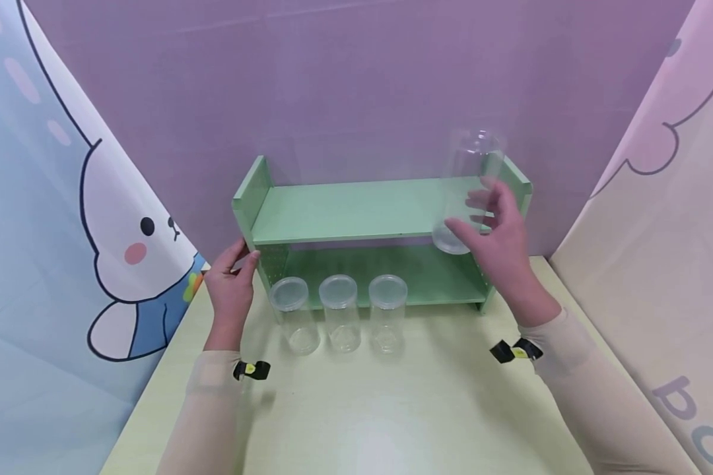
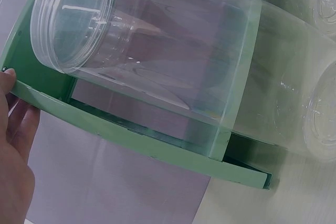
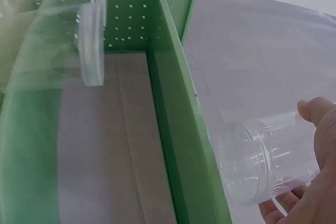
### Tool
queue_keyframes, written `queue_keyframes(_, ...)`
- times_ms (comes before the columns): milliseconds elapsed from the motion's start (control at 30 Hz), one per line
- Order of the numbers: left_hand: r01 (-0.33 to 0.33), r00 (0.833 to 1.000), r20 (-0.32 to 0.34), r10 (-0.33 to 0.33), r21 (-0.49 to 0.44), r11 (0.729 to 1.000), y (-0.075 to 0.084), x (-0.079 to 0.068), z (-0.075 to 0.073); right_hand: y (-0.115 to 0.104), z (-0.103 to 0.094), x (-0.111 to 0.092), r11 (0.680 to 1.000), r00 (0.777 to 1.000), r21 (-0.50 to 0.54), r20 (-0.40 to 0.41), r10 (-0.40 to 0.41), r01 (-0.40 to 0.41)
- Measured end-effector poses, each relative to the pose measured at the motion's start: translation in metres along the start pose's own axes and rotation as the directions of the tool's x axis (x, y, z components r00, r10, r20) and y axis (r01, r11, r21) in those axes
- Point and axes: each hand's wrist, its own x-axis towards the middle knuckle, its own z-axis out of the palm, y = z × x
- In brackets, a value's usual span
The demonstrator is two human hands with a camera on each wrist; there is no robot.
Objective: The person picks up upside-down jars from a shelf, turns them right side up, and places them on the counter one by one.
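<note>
My left hand (image 1: 230,284) holds the left side panel of the green two-tier shelf (image 1: 333,210), thumb at its front edge and fingers against its outer face. At the shelf's right end, my right hand (image 1: 502,244) grips a clear plastic jar (image 1: 465,178). That jar is tilted slightly, with its lid end down, in front of the upper board. In the right wrist view its ribbed lid end (image 3: 247,163) is close to the board's edge. Three lidded clear jars stand upright in front of the shelf: a left (image 1: 290,295), a middle (image 1: 339,293) and a right one (image 1: 387,293).
The pale table (image 1: 368,409) extends in front of the jars. A purple cloth (image 1: 356,86) hangs behind the shelf. Printed cloths, one with a cartoon rabbit (image 1: 148,251), line the left and right sides. The shelf's side panel has small holes (image 3: 128,17).
</note>
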Motion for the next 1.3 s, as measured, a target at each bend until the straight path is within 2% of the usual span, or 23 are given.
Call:
queue_keyframes(200,0.01,1.0,0.008,-0.01,-0.003,1.0,0.003,-0.002,-0.001,0.002,-0.007,-0.022,0.996,0.998,0.06,0.008,-0.062,0.062)
queue_keyframes(367,0.011,1.0,0.006,-0.011,0.002,1.0,0.004,-0.002,-0.003,0.003,-0.011,-0.039,0.995,0.995,0.047,0.044,-0.085,0.083)
queue_keyframes(700,0.005,1.0,0.009,-0.005,0.006,1.0,0.005,-0.002,-0.004,0.023,-0.009,-0.075,0.995,0.987,-0.061,0.145,-0.074,0.084)
queue_keyframes(1033,0.024,1.0,0.019,-0.024,0.012,1.0,0.007,-0.003,-0.003,0.044,-0.007,-0.104,0.994,0.974,-0.088,0.225,-0.038,0.059)
queue_keyframes(1300,0.029,1.0,0.007,-0.029,0.017,0.999,0.009,-0.002,-0.003,0.059,-0.004,-0.12,0.996,0.968,-0.067,0.248,-0.043,0.062)
